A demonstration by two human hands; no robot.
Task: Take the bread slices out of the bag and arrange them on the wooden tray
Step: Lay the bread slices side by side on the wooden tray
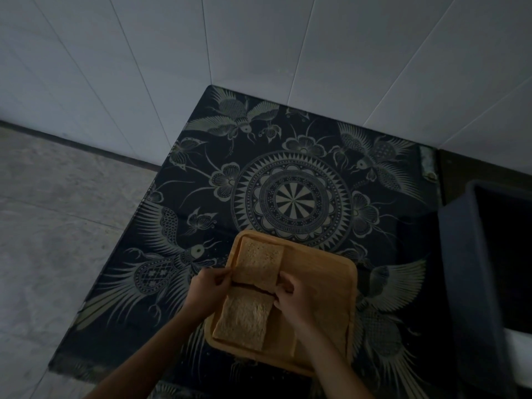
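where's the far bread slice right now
The far bread slice lies on the wooden tray's far left, between both hands, just beyond the near slice.

The wooden tray (322, 272) looks smooth and matt, a warm honey tone. Both bread slices (259, 264) show a rough, porous crumb. The table covering (293, 174) is dark with a pale printed pattern and seems slightly glossy, though the dim light makes that uncertain. The wall panels (259, 38) are smooth; the floor (51, 226) looks like mottled stone.
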